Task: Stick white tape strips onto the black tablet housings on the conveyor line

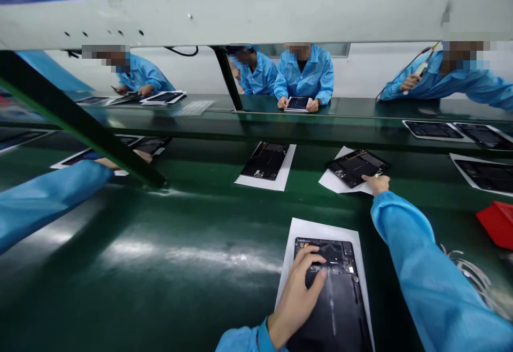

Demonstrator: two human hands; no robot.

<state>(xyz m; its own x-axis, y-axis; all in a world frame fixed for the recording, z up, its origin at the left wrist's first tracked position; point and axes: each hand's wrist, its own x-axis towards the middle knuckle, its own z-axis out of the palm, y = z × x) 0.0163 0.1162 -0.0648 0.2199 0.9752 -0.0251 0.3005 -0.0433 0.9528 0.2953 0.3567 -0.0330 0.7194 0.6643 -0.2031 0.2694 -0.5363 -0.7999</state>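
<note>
A black tablet-like device (348, 309) with its inner parts showing lies on a white sheet (320, 228) at the front of the green table. My left hand (298, 288) rests over its upper left part, fingers apart and curved, holding nothing. Farther away, my right hand (377, 182) reaches out and grips the near edge of a second black device (355, 165), thumb and fingers together. That device sits askew over another white sheet (334, 185), which sticks out at its left and below.
Another device (266, 161) on paper lies left of my right hand. A red bin (497, 224) and white cables (476, 277) are at the right. A green post (80, 122) slants down at the left, near a co-worker's sleeve (52, 194). Several people sit beyond.
</note>
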